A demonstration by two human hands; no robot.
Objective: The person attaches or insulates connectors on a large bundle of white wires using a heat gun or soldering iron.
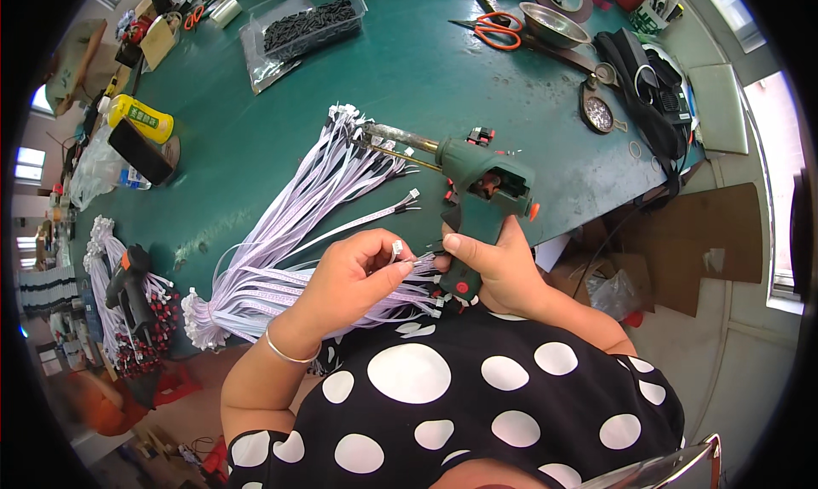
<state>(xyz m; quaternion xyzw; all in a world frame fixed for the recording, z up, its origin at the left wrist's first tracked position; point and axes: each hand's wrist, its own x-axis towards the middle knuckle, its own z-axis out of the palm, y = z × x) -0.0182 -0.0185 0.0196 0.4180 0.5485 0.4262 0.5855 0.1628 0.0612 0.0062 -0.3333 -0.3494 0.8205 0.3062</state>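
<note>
My left hand point(358, 272) is closed in a pinch on a ribbon cable, its small white connector point(397, 248) sticking up between the fingers. My right hand point(504, 269) wraps round the grip of a dark green pistol-shaped tool point(490, 182) with a long metal barrel pointing left. That barrel's tip lies over the upper bundle of pale ribbon cables point(285, 186), which ends in white connectors. A second fanned bundle of ribbon cables point(256, 297) lies beneath and left of my left hand. The cable ends close to my right fingertips are partly hidden.
On the green table point(383, 63) stand a clear bin of black pieces point(311, 25), orange-handled scissors point(497, 31) and a metal bowl point(554, 25). A phone point(141, 151) leans near a yellow bottle point(145, 118) at left. Another cable bundle point(102, 246) with a dark glue gun point(132, 289) sits far left.
</note>
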